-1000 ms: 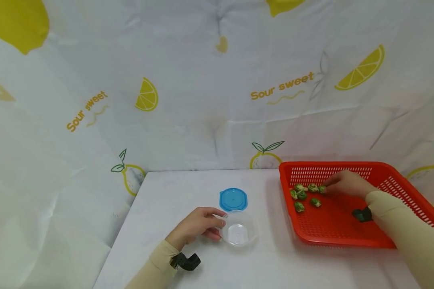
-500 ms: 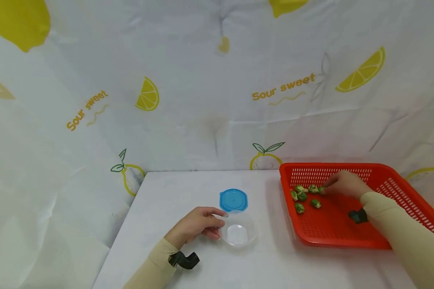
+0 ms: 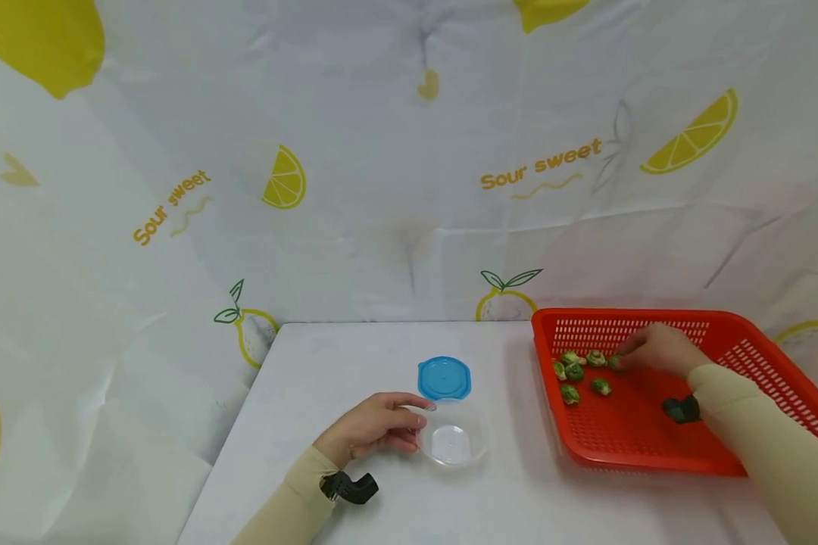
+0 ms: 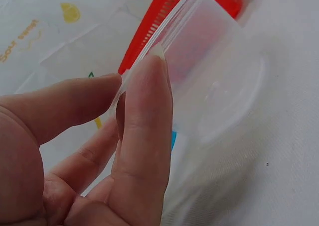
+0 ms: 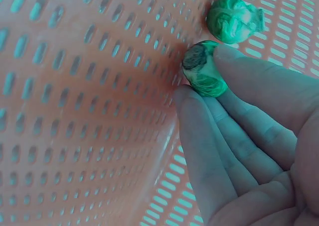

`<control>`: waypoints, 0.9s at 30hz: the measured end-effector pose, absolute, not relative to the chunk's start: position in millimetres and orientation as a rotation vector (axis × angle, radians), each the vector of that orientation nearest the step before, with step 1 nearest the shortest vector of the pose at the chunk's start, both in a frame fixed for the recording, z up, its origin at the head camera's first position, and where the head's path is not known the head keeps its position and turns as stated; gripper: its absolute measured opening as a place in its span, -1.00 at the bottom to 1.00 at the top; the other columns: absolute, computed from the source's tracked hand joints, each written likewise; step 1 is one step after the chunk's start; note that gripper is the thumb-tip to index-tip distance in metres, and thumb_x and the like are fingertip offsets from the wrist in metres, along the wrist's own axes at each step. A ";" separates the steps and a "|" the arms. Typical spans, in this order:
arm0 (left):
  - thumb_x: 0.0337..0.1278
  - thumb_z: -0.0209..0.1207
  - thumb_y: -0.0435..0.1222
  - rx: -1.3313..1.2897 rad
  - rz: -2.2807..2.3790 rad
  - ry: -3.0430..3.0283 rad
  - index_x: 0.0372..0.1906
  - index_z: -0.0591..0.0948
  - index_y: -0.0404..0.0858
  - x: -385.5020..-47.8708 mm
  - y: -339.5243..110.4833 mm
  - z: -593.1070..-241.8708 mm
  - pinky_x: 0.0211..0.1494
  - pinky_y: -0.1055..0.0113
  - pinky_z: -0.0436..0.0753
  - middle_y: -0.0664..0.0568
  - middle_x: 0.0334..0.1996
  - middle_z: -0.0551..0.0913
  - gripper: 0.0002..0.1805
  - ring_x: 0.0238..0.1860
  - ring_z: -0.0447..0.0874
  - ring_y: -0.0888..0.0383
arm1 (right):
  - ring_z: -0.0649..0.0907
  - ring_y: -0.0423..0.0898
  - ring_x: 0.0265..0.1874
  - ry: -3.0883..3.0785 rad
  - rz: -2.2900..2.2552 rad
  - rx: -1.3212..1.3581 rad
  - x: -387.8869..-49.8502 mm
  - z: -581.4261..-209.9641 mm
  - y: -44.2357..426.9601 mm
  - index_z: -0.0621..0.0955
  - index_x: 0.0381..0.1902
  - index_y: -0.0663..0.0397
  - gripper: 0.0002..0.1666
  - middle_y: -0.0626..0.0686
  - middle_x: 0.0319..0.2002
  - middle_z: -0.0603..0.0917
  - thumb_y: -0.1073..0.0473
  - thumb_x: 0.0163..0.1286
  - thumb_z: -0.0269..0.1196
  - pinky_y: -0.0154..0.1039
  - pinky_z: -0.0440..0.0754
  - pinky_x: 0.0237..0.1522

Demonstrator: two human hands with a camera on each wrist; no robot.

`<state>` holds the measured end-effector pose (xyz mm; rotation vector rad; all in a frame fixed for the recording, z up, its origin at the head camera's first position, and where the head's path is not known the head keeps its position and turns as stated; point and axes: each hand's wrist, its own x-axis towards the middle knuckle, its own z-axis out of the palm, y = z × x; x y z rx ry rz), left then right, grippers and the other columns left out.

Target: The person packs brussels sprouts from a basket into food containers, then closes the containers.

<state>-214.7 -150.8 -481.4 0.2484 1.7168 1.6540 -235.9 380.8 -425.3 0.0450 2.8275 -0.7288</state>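
My left hand [image 3: 373, 425] holds the rim of a clear plastic bowl [image 3: 458, 433], which stands on the white table. In the left wrist view, the thumb and fingers pinch the bowl's wall [image 4: 219, 71] from both sides. Inside the red basket [image 3: 627, 431], my right hand [image 3: 664, 350] reaches to the far side. Its thumb and forefinger grip a Brussels sprout [image 5: 203, 74] close to the basket wall, as the right wrist view shows. Several other Brussels sprouts [image 3: 574, 372] lie loose at the basket's left end. Another sprout [image 5: 232, 21] sits just beyond the gripped one.
A blue lid [image 3: 444, 378] lies flat on the table [image 3: 348, 356], right behind the bowl. The basket's slotted walls rise around the right hand. A white cloth [image 3: 382, 189] printed with lemons hangs behind the table.
The head view has shifted slightly, so everything appears a little to the right. Both hands stay in nearly the same places, left at the bowl and right at the sprout.
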 end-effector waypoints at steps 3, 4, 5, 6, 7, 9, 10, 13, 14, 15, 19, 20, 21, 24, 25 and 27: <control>0.41 0.38 -0.28 0.263 1.656 1.676 0.38 0.65 -0.25 -216.0 -151.9 -486.6 -0.18 0.35 0.87 0.00 -0.37 0.73 -0.51 -0.39 0.77 0.23 | 0.74 0.30 -0.04 2.834 -0.730 0.044 -228.3 -421.0 381.8 0.77 0.06 0.38 -0.50 0.36 -0.02 0.81 0.07 0.35 0.53 0.30 0.74 0.02; 0.41 0.38 -0.29 0.268 1.660 1.665 0.39 0.65 -0.25 -216.3 -152.7 -488.4 -0.17 0.35 0.87 0.00 -0.37 0.73 -0.50 -0.39 0.77 0.23 | 0.74 0.32 -0.04 2.835 -0.731 0.032 -225.8 -419.0 381.6 0.76 0.07 0.38 -0.48 0.37 0.00 0.80 0.06 0.35 0.53 0.30 0.74 0.01; 0.41 0.37 -0.29 0.275 1.665 1.659 0.39 0.64 -0.25 -216.3 -153.9 -490.3 -0.17 0.35 0.87 0.00 -0.36 0.73 -0.50 -0.38 0.77 0.22 | 0.73 0.33 -0.01 2.839 -0.724 0.021 -222.6 -416.3 381.2 0.76 0.10 0.38 -0.47 0.38 0.02 0.80 0.05 0.36 0.52 0.30 0.74 0.01; 0.41 0.37 -0.30 0.276 1.672 1.652 0.40 0.64 -0.25 -216.3 -155.2 -491.8 -0.17 0.34 0.87 0.00 -0.34 0.72 -0.49 -0.38 0.76 0.22 | 0.73 0.34 0.00 2.845 -0.715 0.012 -219.4 -413.3 380.4 0.76 0.11 0.37 -0.45 0.38 0.05 0.79 0.03 0.37 0.52 0.30 0.75 0.00; 0.41 0.37 -0.30 0.274 1.680 1.643 0.40 0.64 -0.24 -216.2 -156.6 -493.3 -0.17 0.34 0.87 0.00 -0.33 0.72 -0.49 -0.37 0.76 0.21 | 0.73 0.35 0.02 2.853 -0.713 0.000 -216.0 -409.9 379.3 0.75 0.13 0.36 -0.45 0.38 0.07 0.79 0.02 0.38 0.51 0.29 0.76 0.00; 0.41 0.37 -0.30 0.267 1.698 1.627 0.41 0.63 -0.23 -216.1 -159.5 -496.4 -0.16 0.33 0.87 -0.01 -0.31 0.71 -0.49 -0.36 0.76 0.21 | 0.73 0.35 0.03 2.864 -0.712 -0.019 -209.7 -401.9 376.8 0.75 0.15 0.34 -0.43 0.37 0.08 0.79 0.00 0.39 0.51 0.29 0.76 -0.01; 0.41 0.37 -0.31 0.263 1.708 1.615 0.41 0.63 -0.23 -216.0 -160.8 -497.6 -0.16 0.33 0.88 -0.01 -0.31 0.72 -0.49 -0.35 0.77 0.20 | 0.73 0.34 0.02 2.870 -0.714 -0.024 -206.5 -397.6 375.2 0.75 0.15 0.33 -0.43 0.36 0.07 0.80 -0.01 0.39 0.51 0.28 0.76 -0.02; 0.42 0.37 -0.31 0.250 1.732 1.569 0.43 0.61 -0.23 -215.7 -163.9 -500.4 -0.14 0.33 0.88 -0.02 -0.29 0.74 -0.47 -0.34 0.79 0.21 | 0.73 0.27 0.00 2.884 -0.723 -0.032 -196.8 -385.3 368.4 0.76 0.16 0.28 -0.43 0.25 0.00 0.84 -0.05 0.40 0.51 0.26 0.77 -0.01; 0.43 0.36 -0.32 0.250 1.738 1.555 0.44 0.60 -0.24 -215.7 -164.5 -501.4 -0.14 0.33 0.88 -0.02 -0.29 0.75 -0.47 -0.33 0.80 0.22 | 0.73 0.23 -0.01 2.887 -0.727 -0.033 -193.9 -381.6 365.1 0.77 0.15 0.26 -0.43 0.20 -0.03 0.85 -0.06 0.40 0.51 0.25 0.77 -0.01; 0.44 0.35 -0.32 0.252 1.743 1.539 0.45 0.58 -0.25 -215.7 -165.0 -502.1 -0.14 0.33 0.88 -0.01 -0.28 0.76 -0.46 -0.33 0.81 0.23 | 0.73 0.19 -0.02 2.893 -0.733 -0.039 -191.0 -378.1 361.3 0.77 0.15 0.24 -0.44 0.16 -0.05 0.86 -0.07 0.39 0.51 0.24 0.77 0.00; 0.47 0.31 -0.35 0.267 1.764 1.488 0.48 0.54 -0.27 -217.5 -164.4 -505.0 -0.14 0.36 0.87 0.00 -0.29 0.76 -0.45 -0.34 0.82 0.24 | 0.75 0.06 -0.04 2.907 -0.754 -0.086 -180.4 -365.8 341.3 0.79 0.15 0.13 -0.46 0.06 -0.06 0.87 -0.10 0.38 0.52 0.22 0.79 0.01; 0.47 0.31 -0.35 0.271 1.768 1.480 0.49 0.54 -0.26 -218.1 -163.8 -505.7 -0.15 0.37 0.87 0.01 -0.29 0.76 -0.45 -0.34 0.81 0.25 | 0.75 0.04 -0.04 2.913 -0.758 -0.095 -178.0 -362.9 334.7 0.80 0.16 0.10 -0.46 0.05 -0.05 0.87 -0.11 0.38 0.52 0.20 0.80 0.01; 0.48 0.31 -0.35 0.276 1.772 1.469 0.49 0.54 -0.26 -218.8 -163.1 -506.1 -0.15 0.37 0.87 0.02 -0.30 0.76 -0.45 -0.35 0.81 0.25 | 0.75 0.03 -0.04 2.918 -0.764 -0.116 -175.9 -360.2 328.3 0.80 0.15 0.08 -0.47 0.05 -0.03 0.86 -0.11 0.37 0.53 0.19 0.81 0.01; 0.48 0.31 -0.34 0.293 1.781 1.452 0.50 0.53 -0.26 -220.4 -160.4 -506.8 -0.15 0.39 0.86 0.03 -0.30 0.76 -0.44 -0.35 0.81 0.26 | 0.74 -0.01 -0.05 2.926 -0.785 -0.168 -171.7 -352.2 305.8 0.81 0.13 0.04 -0.53 0.02 -0.03 0.85 -0.07 0.37 0.54 0.10 0.83 -0.02; 0.48 0.30 -0.34 0.299 1.783 1.447 0.50 0.53 -0.26 -220.8 -159.3 -506.8 -0.15 0.39 0.86 0.03 -0.30 0.76 -0.44 -0.35 0.81 0.26 | 0.74 -0.03 -0.06 2.930 -0.793 -0.189 -171.0 -349.6 297.8 0.82 0.12 0.01 -0.56 0.00 -0.04 0.85 -0.05 0.37 0.54 0.04 0.84 -0.04; 0.48 0.29 -0.35 0.313 1.786 1.442 0.51 0.52 -0.26 -221.6 -157.2 -506.8 -0.15 0.39 0.86 0.04 -0.29 0.75 -0.44 -0.35 0.81 0.26 | 0.74 -0.06 -0.09 2.925 -0.817 -0.225 -170.0 -344.2 279.9 0.83 0.10 -0.02 -0.60 -0.05 -0.08 0.85 -0.02 0.37 0.54 -0.05 0.82 -0.05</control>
